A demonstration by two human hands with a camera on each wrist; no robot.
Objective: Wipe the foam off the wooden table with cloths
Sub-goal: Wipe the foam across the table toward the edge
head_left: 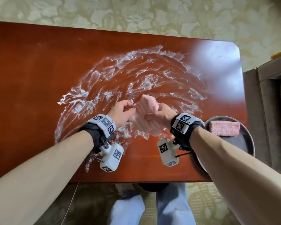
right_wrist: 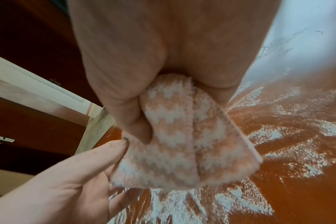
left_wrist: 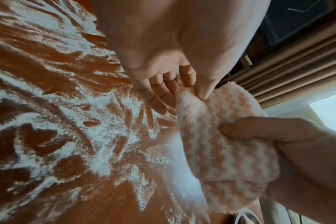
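White foam (head_left: pixel 120 75) is smeared in swirls over the middle of the reddish wooden table (head_left: pixel 31 78). Both hands hold a folded pink-and-white striped cloth (head_left: pixel 147 109) just above the foam near the table's centre. My left hand (head_left: pixel 131 108) pinches the cloth's left edge between thumb and fingers, as the left wrist view shows at the cloth (left_wrist: pixel 220 148). My right hand (head_left: pixel 158 110) grips the cloth's right side, thumb pressed into it. In the right wrist view the cloth (right_wrist: pixel 182 144) hangs bunched from my right hand over the foam (right_wrist: pixel 278 159).
A round grey tray (head_left: pixel 250 140) sits at the table's right near edge with a second folded striped cloth (head_left: pixel 224 128) on it. A dark upholstered seat (head_left: pixel 269 103) stands to the right of the table. My legs are below the near edge.
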